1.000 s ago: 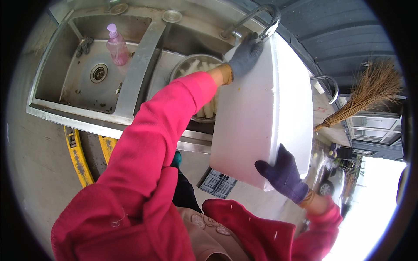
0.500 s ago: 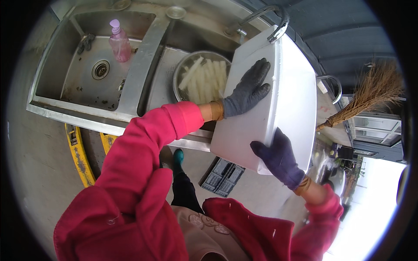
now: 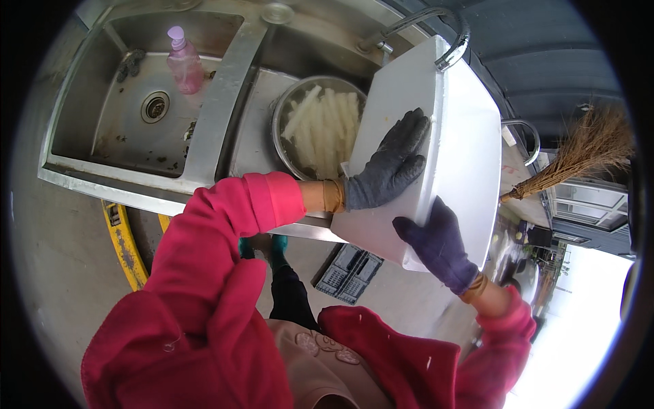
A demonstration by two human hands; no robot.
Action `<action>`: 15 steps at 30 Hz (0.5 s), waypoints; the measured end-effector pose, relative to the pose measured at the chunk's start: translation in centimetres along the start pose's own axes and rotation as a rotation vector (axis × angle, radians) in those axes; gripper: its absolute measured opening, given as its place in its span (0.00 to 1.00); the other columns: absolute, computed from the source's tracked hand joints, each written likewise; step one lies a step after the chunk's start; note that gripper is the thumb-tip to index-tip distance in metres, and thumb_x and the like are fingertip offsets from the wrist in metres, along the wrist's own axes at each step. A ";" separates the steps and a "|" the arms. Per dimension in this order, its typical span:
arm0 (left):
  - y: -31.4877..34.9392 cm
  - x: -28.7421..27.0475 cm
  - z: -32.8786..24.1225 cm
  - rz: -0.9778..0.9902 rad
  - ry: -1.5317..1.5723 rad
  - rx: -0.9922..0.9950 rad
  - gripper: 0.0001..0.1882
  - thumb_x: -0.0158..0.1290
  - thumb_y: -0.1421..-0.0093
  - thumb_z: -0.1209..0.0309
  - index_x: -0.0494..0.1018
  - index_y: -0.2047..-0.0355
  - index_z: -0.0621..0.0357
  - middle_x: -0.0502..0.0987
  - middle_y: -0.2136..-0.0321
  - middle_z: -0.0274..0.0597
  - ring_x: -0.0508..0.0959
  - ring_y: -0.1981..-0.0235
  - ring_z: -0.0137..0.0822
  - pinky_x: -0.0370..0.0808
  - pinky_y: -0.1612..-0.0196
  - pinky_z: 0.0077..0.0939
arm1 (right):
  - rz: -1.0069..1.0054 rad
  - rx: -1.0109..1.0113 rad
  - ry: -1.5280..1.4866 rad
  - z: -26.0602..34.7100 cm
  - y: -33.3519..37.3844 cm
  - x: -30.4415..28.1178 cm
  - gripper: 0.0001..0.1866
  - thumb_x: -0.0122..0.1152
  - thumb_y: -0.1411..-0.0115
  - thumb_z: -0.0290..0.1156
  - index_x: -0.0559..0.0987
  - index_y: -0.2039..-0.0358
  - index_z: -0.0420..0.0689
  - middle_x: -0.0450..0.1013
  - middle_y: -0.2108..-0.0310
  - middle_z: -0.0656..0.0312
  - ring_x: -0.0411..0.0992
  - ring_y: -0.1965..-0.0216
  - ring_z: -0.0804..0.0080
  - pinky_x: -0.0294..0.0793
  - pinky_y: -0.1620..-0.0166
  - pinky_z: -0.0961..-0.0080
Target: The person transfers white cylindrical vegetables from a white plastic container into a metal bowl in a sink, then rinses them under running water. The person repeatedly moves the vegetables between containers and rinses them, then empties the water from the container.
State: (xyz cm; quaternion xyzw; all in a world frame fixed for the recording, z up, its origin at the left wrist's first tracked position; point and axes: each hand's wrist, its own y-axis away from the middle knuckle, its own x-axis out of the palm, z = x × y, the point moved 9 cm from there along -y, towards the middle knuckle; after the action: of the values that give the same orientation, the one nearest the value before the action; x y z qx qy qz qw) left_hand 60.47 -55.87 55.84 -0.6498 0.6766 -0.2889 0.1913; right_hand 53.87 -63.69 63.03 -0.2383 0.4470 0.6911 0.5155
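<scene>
A large white box leans at an angle over the right-hand part of the steel sink. My left hand, in a grey glove, lies flat against the box's sink-side face with its fingers stretched out. Lower down, my right hand wears a dark purple glove; its thumb lies on one side of the box's long edge and its fingers on the other. Left of the box, a round steel bowl stands in the sink basin. Long pale peeled sticks lie in it, their exact kind unclear.
The left basin holds a pink pump bottle and a dark glove-like thing. A curved tap arches over the box. At right is a twig broom. A grey crate and yellow metal bars lie on the floor.
My left hand has slid slightly lower along the white box. The box has shifted a little rightward and away from the bowl in the picture. My right hand keeps its hold.
</scene>
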 end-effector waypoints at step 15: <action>-9.8 0.3 10.1 0.206 0.457 -0.528 0.27 0.36 0.28 0.54 0.63 0.42 0.66 0.68 0.44 0.51 0.66 0.43 0.39 0.60 0.38 0.30 | 0.063 -0.060 -0.199 2.4 -9.0 -1.2 0.19 0.60 0.39 0.33 0.75 0.52 0.33 0.74 0.67 0.57 0.71 0.70 0.71 0.71 0.60 0.75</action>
State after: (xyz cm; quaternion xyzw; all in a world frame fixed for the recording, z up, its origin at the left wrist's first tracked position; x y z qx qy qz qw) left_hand 74.36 -57.48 54.47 -0.5239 0.8151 -0.2213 -0.1108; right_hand 62.97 -61.62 61.79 -0.1693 0.3801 0.7404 0.5280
